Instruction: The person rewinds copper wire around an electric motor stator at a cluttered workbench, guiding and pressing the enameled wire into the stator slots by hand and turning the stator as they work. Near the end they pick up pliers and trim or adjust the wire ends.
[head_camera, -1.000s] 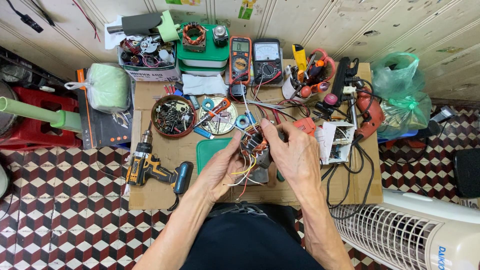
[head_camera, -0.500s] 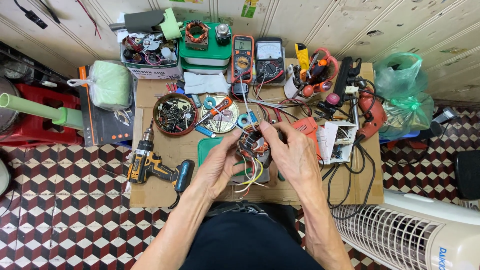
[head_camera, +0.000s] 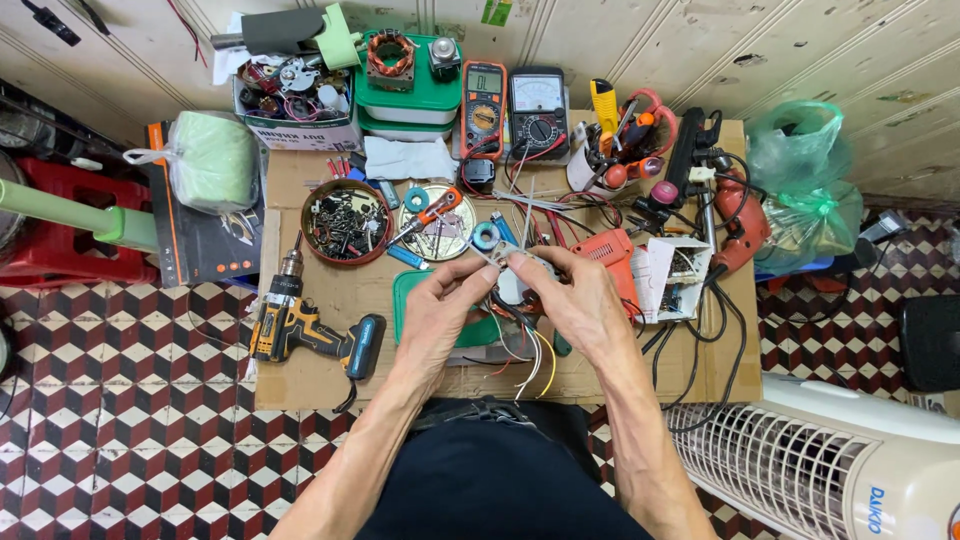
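Note:
My left hand (head_camera: 440, 315) and my right hand (head_camera: 575, 300) meet over the middle of a cardboard-covered low table (head_camera: 320, 380). Together they hold a small motor part (head_camera: 510, 285) with a bundle of coloured wires (head_camera: 530, 355) hanging from it toward me. The fingertips of both hands pinch thin wire ends at its top. Most of the part is hidden behind my fingers. Beneath the hands lies a green tray (head_camera: 405, 300).
A yellow cordless drill (head_camera: 300, 325) lies at the left. A round tin of screws (head_camera: 345, 222), two multimeters (head_camera: 510, 110), an orange soldering gun (head_camera: 610, 255), a red drill (head_camera: 740, 215) and a power strip (head_camera: 690, 150) crowd the back. A white fan (head_camera: 830, 460) lies at the right.
Both hands have lifted slightly and drawn the fingertips together at the top of the part; the wires now hang more freely below.

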